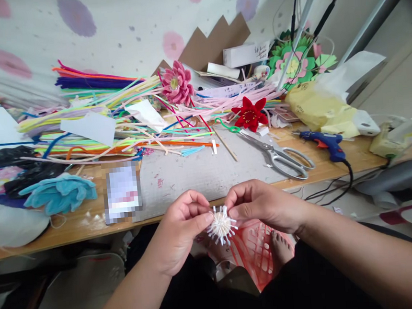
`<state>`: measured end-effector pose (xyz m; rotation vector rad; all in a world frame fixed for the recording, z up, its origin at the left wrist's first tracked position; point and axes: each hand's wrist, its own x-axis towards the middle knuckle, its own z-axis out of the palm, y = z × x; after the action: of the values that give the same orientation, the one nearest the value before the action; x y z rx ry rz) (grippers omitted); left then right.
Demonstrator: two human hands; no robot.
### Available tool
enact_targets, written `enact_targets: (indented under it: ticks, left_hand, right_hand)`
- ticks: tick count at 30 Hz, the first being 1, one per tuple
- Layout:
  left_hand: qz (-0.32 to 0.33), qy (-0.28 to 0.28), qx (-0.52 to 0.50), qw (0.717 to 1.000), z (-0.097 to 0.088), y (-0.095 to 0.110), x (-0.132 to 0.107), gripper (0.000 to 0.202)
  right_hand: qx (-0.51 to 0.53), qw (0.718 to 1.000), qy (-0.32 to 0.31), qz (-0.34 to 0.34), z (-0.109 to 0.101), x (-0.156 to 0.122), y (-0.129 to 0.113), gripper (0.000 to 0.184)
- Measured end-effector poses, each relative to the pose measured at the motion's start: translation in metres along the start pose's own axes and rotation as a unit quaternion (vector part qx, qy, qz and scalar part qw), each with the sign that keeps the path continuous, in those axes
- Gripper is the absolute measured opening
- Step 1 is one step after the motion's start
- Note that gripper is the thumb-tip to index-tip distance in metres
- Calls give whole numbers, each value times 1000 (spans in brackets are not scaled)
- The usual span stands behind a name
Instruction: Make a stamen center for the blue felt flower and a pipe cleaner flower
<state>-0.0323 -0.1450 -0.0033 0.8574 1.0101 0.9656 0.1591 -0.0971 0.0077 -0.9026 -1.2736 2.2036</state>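
Between my two hands, just off the table's front edge, is a small white flower centre with many thin stalks fanning outward. My left hand pinches its upper left side between thumb and fingers. On the upper right, my right hand pinches it the same way, fingertips among the stalks. Beyond my hands lies a grey cutting mat on the wooden table. Large metal scissors rest on the mat's right side, with a thin wooden stick nearby.
Bundles of coloured pipe cleaners spread across the back. A blue glue gun lies at right, its cord hanging over the edge. Around them are a red flower, a pink flower, a blue flower and a red-and-clear bag below.
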Motion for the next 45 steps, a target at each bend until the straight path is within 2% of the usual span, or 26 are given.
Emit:
enact_targets:
  ticks: [5,14,18,24,29,30,32,33,34,35,39,43,45]
  left_hand:
    - [-10,-6,-7,1000,0,2,0,23]
    - [3,22,-45,999,-3,4,-6,21]
    - [15,31,-83,996,-13,1,-10,21]
    - [36,82,-123,988,-36,0,-25,20]
    - [60,138,-140,979,-57,8,-38,19]
    - [65,140,-144,977,-61,10,-41,19]
    - [73,141,-151,976,-67,12,-45,20]
    - [76,143,-154,975,-70,12,-48,21]
    - [77,145,-156,974,-73,11,-50,21]
    - [78,147,-158,973,-75,10,-52,21]
    - [85,168,-160,969,-87,3,-65,20]
    - [101,205,-150,962,-103,1,-82,19]
    - [106,228,-149,956,-111,3,-91,20]
  right_hand:
    - [24,1000,0,-15,2,1,1,14]
    - [31,999,-3,-27,14,7,-1,25]
    - [-31,998,8,-50,14,18,-3,24]
    - [-173,974,106,-103,7,46,-13,25]
    - [-251,952,113,-135,13,75,-23,19]
    - [-291,939,106,-152,18,83,-26,17]
    - [-394,892,77,-207,37,104,-34,15]
    - [-455,856,54,-240,50,116,-38,16]
    - [-487,832,33,-262,65,130,-42,17]
    - [-501,821,14,-275,81,144,-45,19]
    - [-570,749,-73,-329,151,204,-50,53]
    - [-622,707,-86,-325,200,251,-40,75]
    - [-636,702,-71,-312,213,265,-34,69]
